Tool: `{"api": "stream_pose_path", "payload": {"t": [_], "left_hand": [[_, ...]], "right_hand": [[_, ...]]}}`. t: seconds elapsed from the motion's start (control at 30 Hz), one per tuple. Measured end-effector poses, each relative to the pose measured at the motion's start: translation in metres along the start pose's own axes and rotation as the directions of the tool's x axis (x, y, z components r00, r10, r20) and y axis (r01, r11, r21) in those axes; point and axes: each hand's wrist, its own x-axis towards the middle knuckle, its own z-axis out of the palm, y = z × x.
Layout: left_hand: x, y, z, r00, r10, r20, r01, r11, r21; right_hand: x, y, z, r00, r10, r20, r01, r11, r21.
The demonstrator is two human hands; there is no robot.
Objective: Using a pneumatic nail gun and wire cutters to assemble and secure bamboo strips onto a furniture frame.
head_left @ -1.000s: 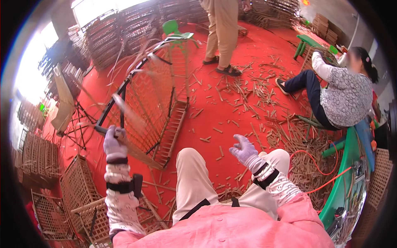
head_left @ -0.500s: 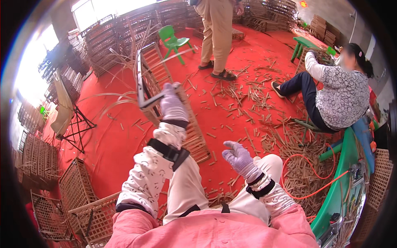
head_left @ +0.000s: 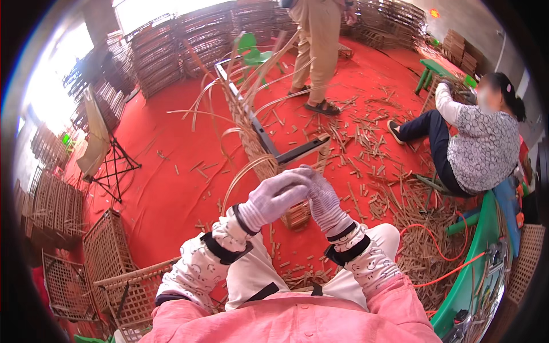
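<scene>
From my remote seat I note the left hand (head_left: 276, 195) and right hand (head_left: 322, 196), both gloved, pressed together just below centre; the right one lies partly behind the left, so I cannot tell whether either grip is closed on a strand or merely curled. Directly beyond them, toward 12 o'clock, stands the half-woven wicker frame (head_left: 257, 131) on its dark metal form, tilted, its loose cane strips (head_left: 269, 63) blurred and fanning upward; its lower end is hidden behind the hands. Whether the fingers touch the weave cannot be made out. At 8 o'clock sit open woven baskets (head_left: 106, 257), their insides not clearly visible and partly cut off by the dark rim. Stacks of finished basket frames (head_left: 154, 57) line the far wall at 11 o'clock. A seated person (head_left: 477, 148) is at 3 o'clock, a standing person (head_left: 317, 46) at 12, cut off above the waist. Cane offcuts (head_left: 372, 143) litter the red floor (head_left: 171, 188).
</scene>
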Motion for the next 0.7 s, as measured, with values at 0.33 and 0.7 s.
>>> {"api": "stream_pose_path", "payload": {"t": [0.33,0.7], "left_hand": [[-0.128,-0.054,-0.057,0.874,-0.438,-0.209,0.456,0.889,0.045],[-0.144,-0.042,-0.086,0.87,-0.184,-0.457,0.412,0.779,0.472]], "right_hand": [[0.055,0.018,0.053,0.823,0.272,-0.499,-0.296,0.955,0.032],[-0.017,-0.037,0.015,0.825,0.265,-0.499,-0.302,0.953,0.006]]}}
